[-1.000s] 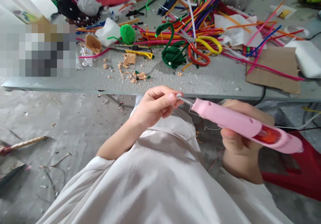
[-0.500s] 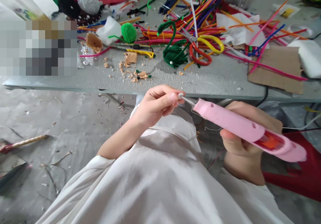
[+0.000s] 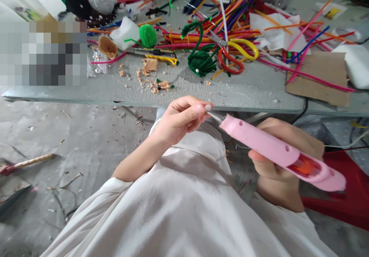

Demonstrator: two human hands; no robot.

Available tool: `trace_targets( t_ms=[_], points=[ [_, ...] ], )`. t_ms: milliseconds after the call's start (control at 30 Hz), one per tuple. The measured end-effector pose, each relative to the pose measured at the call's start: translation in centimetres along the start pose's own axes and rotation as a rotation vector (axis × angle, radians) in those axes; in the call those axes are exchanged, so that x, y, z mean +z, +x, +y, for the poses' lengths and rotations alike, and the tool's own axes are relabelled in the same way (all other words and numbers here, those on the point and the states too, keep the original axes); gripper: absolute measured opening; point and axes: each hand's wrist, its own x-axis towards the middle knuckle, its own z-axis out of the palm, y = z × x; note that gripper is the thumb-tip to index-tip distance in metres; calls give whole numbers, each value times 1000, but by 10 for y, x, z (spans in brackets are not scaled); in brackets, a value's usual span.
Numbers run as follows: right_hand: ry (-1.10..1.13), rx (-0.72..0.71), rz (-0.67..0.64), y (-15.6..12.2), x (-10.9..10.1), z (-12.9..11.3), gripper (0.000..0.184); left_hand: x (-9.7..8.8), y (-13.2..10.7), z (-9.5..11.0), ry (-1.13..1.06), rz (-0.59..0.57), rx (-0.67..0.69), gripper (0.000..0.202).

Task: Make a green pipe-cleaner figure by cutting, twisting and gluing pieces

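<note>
My right hand [image 3: 273, 164] is wrapped round a pink hot glue gun [image 3: 259, 140], whose metal nozzle points up and left. Between thumb and fingertips my left hand [image 3: 184, 116] pinches a small white bead [image 3: 208, 107], mostly covered by the fingers. The nozzle tip lies right at the bead; whether they touch I cannot tell. Beyond my hands, on the table, sits a green swan-like shape [image 3: 201, 59] of pipe cleaner with a white bead on it. Scissors [image 3: 232, 55] with red and yellow handles lie against its right side.
The grey table [image 3: 248, 92] carries a yellow utility knife [image 3: 161, 57], a green ball [image 3: 148, 35], bundles of coloured pipe cleaners [image 3: 184, 40], cardboard [image 3: 319, 76] and brown scraps [image 3: 150, 67]. Its front edge runs just beyond my hands. A red object [image 3: 346, 199] stands low at right.
The glue gun has shifted slightly left and its rear end has dipped. Its nozzle tip now sits a little lower by the bead. My left hand has hardly moved.
</note>
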Motion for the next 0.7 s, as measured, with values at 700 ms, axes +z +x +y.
trace_targets(
  t_ms=[700],
  points=[
    [-67,94,4,-8,1,-5,30,4,-1,1,-28,58,-25,25]
  ],
)
